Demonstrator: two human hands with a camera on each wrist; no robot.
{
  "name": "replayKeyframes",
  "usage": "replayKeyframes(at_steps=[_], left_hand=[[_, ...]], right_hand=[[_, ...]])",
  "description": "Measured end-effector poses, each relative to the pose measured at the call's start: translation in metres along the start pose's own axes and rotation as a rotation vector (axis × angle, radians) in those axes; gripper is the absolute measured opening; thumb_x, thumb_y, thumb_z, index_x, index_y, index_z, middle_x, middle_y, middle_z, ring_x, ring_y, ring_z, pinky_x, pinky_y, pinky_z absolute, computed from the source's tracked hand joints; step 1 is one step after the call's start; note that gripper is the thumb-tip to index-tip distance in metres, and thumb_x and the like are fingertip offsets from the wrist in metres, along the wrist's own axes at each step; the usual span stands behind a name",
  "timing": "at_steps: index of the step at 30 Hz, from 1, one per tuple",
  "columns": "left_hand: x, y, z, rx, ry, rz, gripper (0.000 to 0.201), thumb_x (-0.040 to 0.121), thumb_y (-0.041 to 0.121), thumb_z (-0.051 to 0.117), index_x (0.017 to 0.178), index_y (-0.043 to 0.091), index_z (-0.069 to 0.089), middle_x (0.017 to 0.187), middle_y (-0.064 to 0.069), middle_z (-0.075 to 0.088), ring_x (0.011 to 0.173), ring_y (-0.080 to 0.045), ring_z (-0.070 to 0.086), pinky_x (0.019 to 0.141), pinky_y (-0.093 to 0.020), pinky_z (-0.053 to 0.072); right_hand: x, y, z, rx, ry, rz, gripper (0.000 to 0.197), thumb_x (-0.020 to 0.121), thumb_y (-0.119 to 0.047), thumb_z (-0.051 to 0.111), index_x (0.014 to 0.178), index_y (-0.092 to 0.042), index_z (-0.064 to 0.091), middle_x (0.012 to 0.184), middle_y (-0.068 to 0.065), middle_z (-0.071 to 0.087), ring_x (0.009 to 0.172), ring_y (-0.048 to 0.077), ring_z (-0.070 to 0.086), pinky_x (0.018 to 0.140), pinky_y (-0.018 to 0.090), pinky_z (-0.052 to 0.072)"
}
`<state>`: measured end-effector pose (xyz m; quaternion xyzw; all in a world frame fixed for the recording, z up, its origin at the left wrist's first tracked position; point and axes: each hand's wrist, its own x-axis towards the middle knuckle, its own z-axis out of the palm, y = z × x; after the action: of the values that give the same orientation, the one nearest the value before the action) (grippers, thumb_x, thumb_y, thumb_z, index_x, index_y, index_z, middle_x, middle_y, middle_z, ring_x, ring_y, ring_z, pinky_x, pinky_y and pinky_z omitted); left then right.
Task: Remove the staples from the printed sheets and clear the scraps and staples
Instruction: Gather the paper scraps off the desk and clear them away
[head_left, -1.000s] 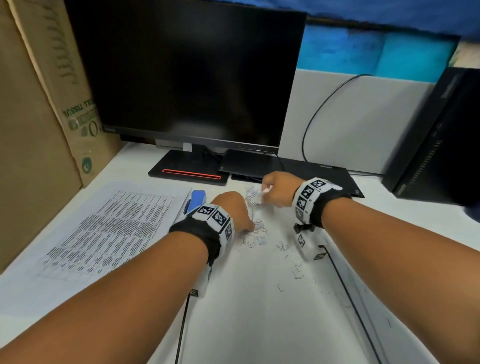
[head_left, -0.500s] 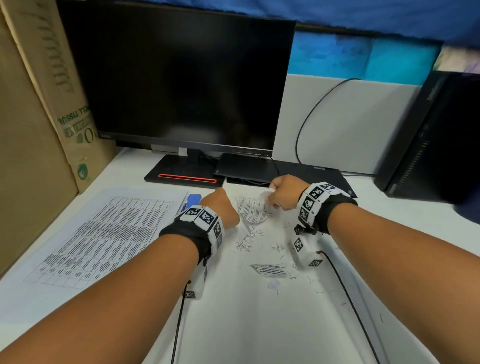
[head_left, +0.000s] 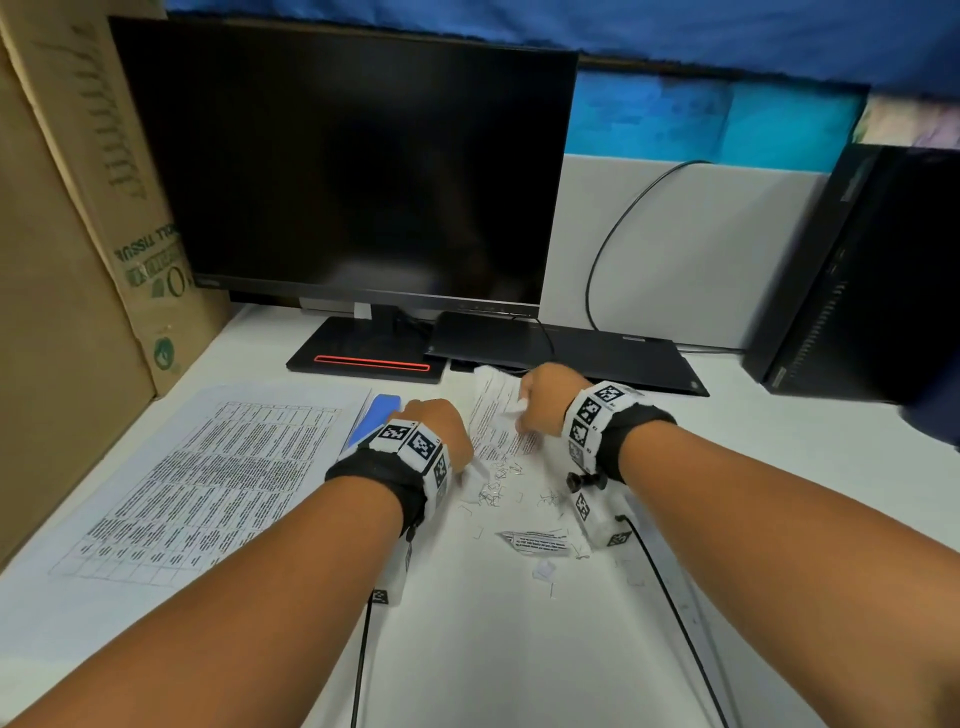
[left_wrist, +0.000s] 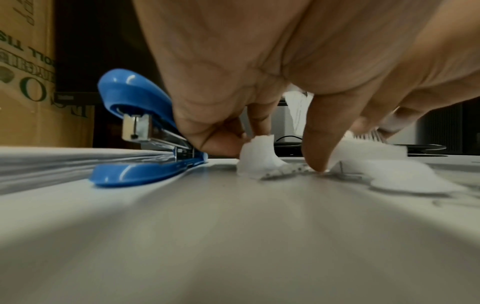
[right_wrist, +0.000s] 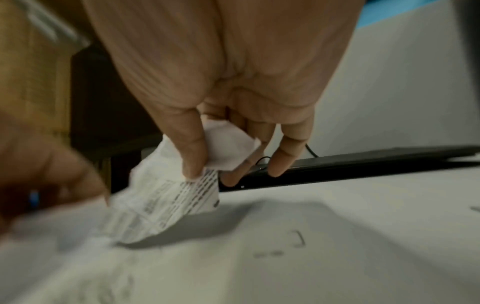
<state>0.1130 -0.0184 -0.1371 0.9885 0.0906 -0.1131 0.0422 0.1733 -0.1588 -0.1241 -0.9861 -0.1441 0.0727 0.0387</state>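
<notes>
Printed scrap (head_left: 496, 415) was lifted further by R hand (head_left: 543, 397), pinched at its top; L hand (head_left: 441, 431) pinched a small scrap (left_wrist: 258, 156); paper judged light, tear-prone.

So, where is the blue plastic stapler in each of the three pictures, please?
Head view: the blue plastic stapler lies left of centre, mostly hidden behind the left hand, beside the large printed sheet.
Left wrist view: left of centre, on the desk, its mouth open, touching the thumb.
Right wrist view: only a blurred blue speck at the left edge, possibly the stapler.
Shared landmark: the brown cardboard box.
</notes>
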Motion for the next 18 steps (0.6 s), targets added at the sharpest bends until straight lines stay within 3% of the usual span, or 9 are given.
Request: replayKeyframes(at_steps=[3,5,7,9,11,13,14,16,18], left_hand=[[-0.002,-0.001,-0.001,0.005,-0.043,0.006,0.007,0.093,0.018,0.051,0.092,0.011,0.054,0.091,-0.004,0.058,0.095,-0.022,0.061,0.085,-0.028,0.051],[-0.002,-0.001,-0.001,-0.007,-0.067,0.019,0.018,0.095,0.013,0.048,0.106,0.008,0.060,0.084,-0.004,0.058,0.092,-0.022,0.061,0.083,-0.028,0.049],[-0.001,-0.002,0.000,-0.020,-0.066,0.011,0.021,0.097,0.012,0.047,0.111,0.005,0.060,0.081,-0.003,0.055,0.090,-0.021,0.059,0.085,-0.028,0.048],[0.001,-0.002,0.004,-0.002,-0.072,-0.010,0.021,0.095,0.017,0.049,0.109,0.006,0.061,0.075,-0.001,0.048,0.084,-0.019,0.054,0.088,-0.028,0.047],[0.003,-0.004,0.009,0.033,-0.069,-0.021,0.021,0.093,0.022,0.051,0.106,0.009,0.062,0.073,0.002,0.046,0.084,-0.018,0.054,0.095,-0.033,0.045],[0.003,-0.005,0.011,0.009,-0.071,0.009,0.023,0.097,0.022,0.046,0.108,0.009,0.062,0.081,-0.001,0.053,0.102,-0.022,0.061,0.102,-0.036,0.043],[0.002,-0.005,0.010,-0.046,-0.048,0.012,0.026,0.098,0.021,0.045,0.111,0.006,0.063,0.091,-0.005,0.060,0.109,-0.025,0.062,0.101,-0.036,0.045],[-0.001,-0.003,0.003,-0.125,0.008,0.013,0.030,0.097,0.016,0.046,0.116,0.001,0.064,0.113,-0.013,0.066,0.114,-0.028,0.062,0.093,-0.034,0.048],[-0.002,-0.002,0.001,-0.164,0.059,0.012,0.032,0.096,0.012,0.045,0.121,-0.002,0.061,0.114,-0.016,0.064,0.114,-0.031,0.062,0.091,-0.034,0.049]], right_hand=[[-0.007,0.018,-0.017,0.462,0.140,0.076,0.033,0.077,-0.017,0.077,0.100,-0.019,0.054,0.099,-0.003,0.059,0.089,0.017,0.064,0.075,0.029,0.058],[-0.017,0.027,-0.030,0.811,0.182,0.122,0.047,0.073,-0.010,0.080,0.107,-0.022,0.049,0.102,-0.001,0.061,0.085,0.017,0.070,0.069,0.032,0.062],[-0.032,0.035,-0.040,1.007,0.113,0.107,0.052,0.072,-0.007,0.081,0.112,-0.021,0.050,0.108,0.003,0.065,0.089,0.019,0.071,0.070,0.031,0.061],[-0.049,0.043,-0.048,1.070,-0.062,-0.012,0.042,0.072,-0.011,0.079,0.111,-0.012,0.063,0.114,0.012,0.070,0.091,0.020,0.068,0.072,0.030,0.056],[-0.074,0.044,-0.050,0.927,-0.234,-0.091,0.038,0.074,-0.020,0.079,0.108,-0.009,0.067,0.104,0.009,0.074,0.087,0.022,0.068,0.072,0.032,0.054],[-0.098,0.033,-0.045,0.486,-0.307,-0.184,0.022,0.075,-0.033,0.076,0.089,-0.019,0.068,0.082,-0.003,0.072,0.076,0.016,0.068,0.074,0.036,0.057],[-0.108,0.025,-0.039,0.290,-0.332,-0.241,0.013,0.077,-0.033,0.074,0.078,-0.023,0.065,0.073,-0.005,0.068,0.071,0.014,0.065,0.072,0.036,0.057],[-0.122,0.008,-0.021,-0.002,-0.323,-0.322,0.018,0.080,-0.027,0.068,0.066,-0.025,0.057,0.068,-0.007,0.060,0.065,0.011,0.057,0.065,0.031,0.053],[-0.128,-0.006,-0.003,-0.171,-0.277,-0.352,0.014,0.083,-0.020,0.062,0.070,-0.022,0.057,0.070,-0.006,0.056,0.063,0.011,0.051,0.057,0.023,0.044]])
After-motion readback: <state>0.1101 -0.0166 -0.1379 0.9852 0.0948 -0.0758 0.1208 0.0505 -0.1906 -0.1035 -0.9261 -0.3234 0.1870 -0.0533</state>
